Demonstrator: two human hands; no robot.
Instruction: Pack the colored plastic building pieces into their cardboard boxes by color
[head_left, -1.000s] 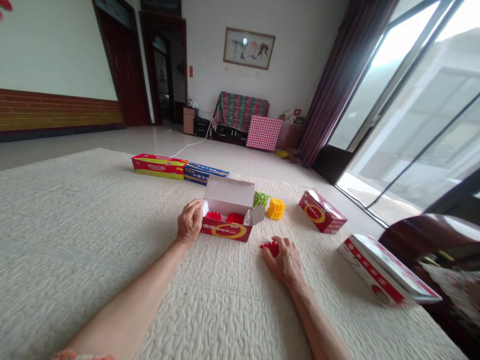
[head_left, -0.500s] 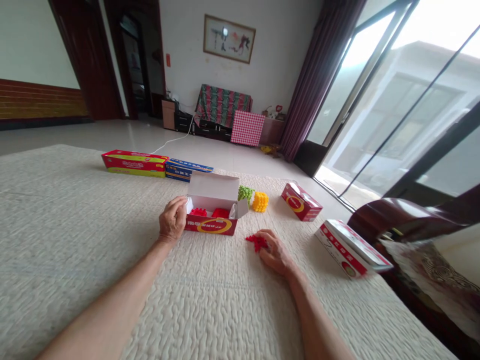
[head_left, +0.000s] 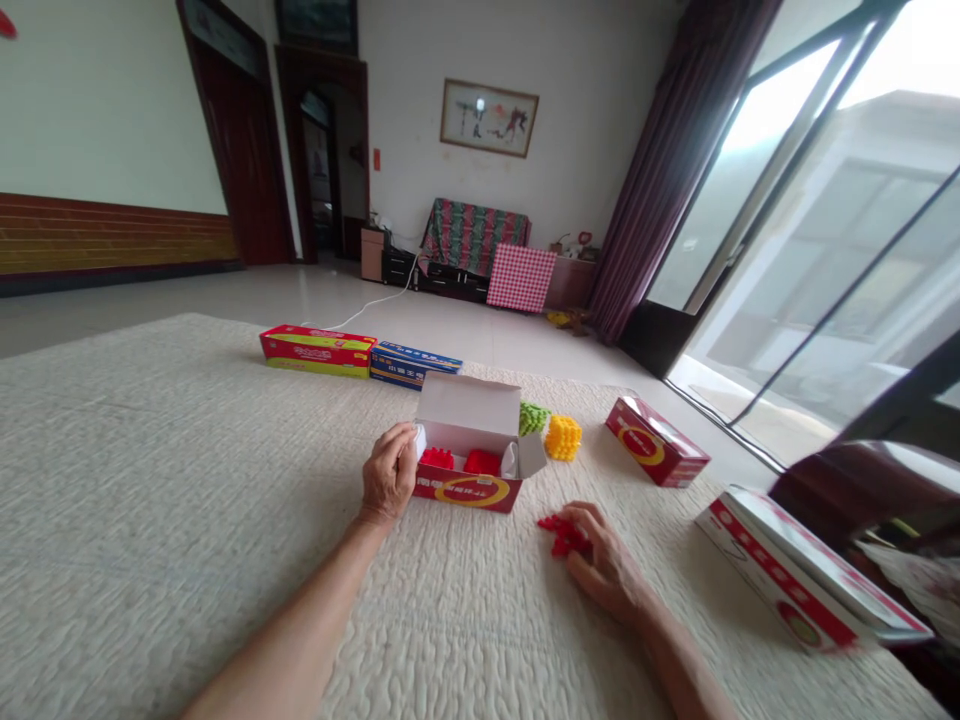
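Observation:
An open red cardboard box (head_left: 469, 493) stands on the quilted cover, its lid raised at the back and a side flap bent out to the right. Inside lie red studded plastic pieces (head_left: 484, 462) and a bit of white wrapping. My left hand (head_left: 390, 472) is closed on the box's left end, with white flap showing by its fingertips. To the right of the box, my right hand (head_left: 606, 562) rests low on the cover, thumb and fingers curled around red knobbly plastic pieces (head_left: 566, 535). The hand partly hides them, so their exact shape is unclear.
Behind the box sit a green knobbly block (head_left: 534, 418) and a yellow one (head_left: 563, 438). Red-yellow (head_left: 319, 352) and blue (head_left: 416, 366) boxes lie at the back left. A dark red box (head_left: 656, 442) and a white-red box (head_left: 802, 570) stand at right.
The head view has shifted, so everything appears further right and lower. My left hand keeps its hold on the box end. My right hand stays at the red pieces, its fingers slightly looser.

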